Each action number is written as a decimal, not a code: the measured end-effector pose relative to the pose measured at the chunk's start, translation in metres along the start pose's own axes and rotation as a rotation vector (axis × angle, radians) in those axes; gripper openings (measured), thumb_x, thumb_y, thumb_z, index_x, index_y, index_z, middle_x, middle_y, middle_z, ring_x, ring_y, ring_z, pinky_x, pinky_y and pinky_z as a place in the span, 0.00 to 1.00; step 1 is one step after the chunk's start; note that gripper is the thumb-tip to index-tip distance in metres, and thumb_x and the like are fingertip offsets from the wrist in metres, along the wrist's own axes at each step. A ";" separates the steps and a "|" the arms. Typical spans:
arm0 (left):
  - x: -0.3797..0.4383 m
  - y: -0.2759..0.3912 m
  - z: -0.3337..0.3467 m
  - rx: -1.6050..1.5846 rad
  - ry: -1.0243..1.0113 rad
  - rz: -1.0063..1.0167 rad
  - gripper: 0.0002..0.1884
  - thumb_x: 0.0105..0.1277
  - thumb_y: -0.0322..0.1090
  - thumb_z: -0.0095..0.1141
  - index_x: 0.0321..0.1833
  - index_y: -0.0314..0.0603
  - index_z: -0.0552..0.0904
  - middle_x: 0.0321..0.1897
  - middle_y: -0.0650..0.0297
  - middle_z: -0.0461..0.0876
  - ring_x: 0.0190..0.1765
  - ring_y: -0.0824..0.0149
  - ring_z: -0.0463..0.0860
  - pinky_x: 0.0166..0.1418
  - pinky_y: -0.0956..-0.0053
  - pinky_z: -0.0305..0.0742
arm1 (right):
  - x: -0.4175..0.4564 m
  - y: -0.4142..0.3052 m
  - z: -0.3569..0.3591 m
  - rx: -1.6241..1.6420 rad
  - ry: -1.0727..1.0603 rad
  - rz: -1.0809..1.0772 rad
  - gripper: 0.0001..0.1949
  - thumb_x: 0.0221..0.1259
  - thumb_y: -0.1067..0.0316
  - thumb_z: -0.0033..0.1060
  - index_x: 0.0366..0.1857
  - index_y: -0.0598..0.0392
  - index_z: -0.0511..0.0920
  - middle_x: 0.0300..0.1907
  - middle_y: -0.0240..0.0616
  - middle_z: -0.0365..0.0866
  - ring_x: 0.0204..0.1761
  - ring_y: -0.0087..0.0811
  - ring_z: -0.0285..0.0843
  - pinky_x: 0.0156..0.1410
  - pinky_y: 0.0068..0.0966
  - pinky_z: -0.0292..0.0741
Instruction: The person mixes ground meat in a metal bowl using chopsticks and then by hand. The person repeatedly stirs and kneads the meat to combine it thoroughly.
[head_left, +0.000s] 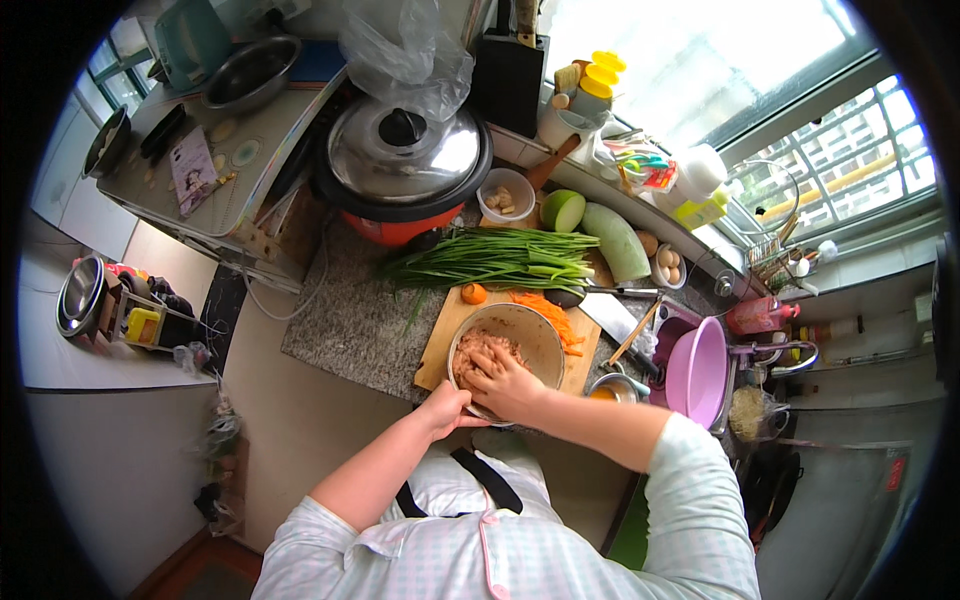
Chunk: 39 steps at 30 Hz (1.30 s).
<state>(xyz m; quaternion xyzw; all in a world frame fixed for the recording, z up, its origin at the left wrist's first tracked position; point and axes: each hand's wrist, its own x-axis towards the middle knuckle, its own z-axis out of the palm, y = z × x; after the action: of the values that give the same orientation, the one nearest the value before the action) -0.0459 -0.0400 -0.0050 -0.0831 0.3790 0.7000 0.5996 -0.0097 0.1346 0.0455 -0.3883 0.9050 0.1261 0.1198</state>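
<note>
A deep bowl (544, 352) stands at the near side of a wooden cutting board (433, 360), with raw minced meat (480, 346) inside. My left hand (444, 409) grips its near-left rim, thumb on top and fingers beneath. Inside the bowl, my right hand (501, 381) presses into the mince with its fingers spread; the fingertips are partly hidden in the meat. Shredded carrot (551, 315) lies on the board just behind the bowl, and a carrot piece (473, 293) sits at the back left. To the right of these rests a cleaver (611, 319).
Green chives (502, 255) lie across the counter behind the board. Farther back stand a lidded electric cooker (405, 161), a tub of peeled garlic (506, 196), a winter melon piece (619, 240) and a bowl of eggs (667, 266). At right are a metal bowl (613, 388) with yellow liquid and a pink basin (697, 375).
</note>
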 end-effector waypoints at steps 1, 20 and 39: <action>0.002 -0.003 -0.001 -0.006 0.021 0.005 0.31 0.67 0.19 0.38 0.76 0.44 0.62 0.67 0.50 0.74 0.61 0.48 0.83 0.57 0.49 0.86 | 0.006 0.013 0.007 -0.072 -0.027 -0.074 0.23 0.63 0.53 0.56 0.63 0.39 0.78 0.68 0.39 0.71 0.76 0.52 0.59 0.70 0.63 0.63; 0.002 0.002 -0.003 0.021 0.062 -0.024 0.32 0.70 0.20 0.37 0.78 0.50 0.57 0.69 0.52 0.73 0.61 0.47 0.83 0.53 0.48 0.88 | -0.002 0.009 -0.023 -0.049 -0.326 -0.034 0.25 0.70 0.49 0.49 0.72 0.26 0.69 0.79 0.33 0.58 0.84 0.57 0.37 0.75 0.72 0.49; 0.010 -0.012 -0.007 -0.050 0.002 -0.015 0.36 0.72 0.20 0.33 0.79 0.60 0.41 0.74 0.50 0.62 0.62 0.46 0.81 0.51 0.49 0.89 | -0.007 0.003 -0.051 0.026 -0.327 0.181 0.22 0.69 0.58 0.54 0.67 0.41 0.73 0.76 0.56 0.58 0.74 0.59 0.61 0.66 0.66 0.68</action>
<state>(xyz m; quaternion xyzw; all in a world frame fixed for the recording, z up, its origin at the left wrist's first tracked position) -0.0403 -0.0370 -0.0209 -0.1015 0.3614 0.7045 0.6023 -0.0137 0.1251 0.0964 -0.2783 0.9061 0.1863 0.2586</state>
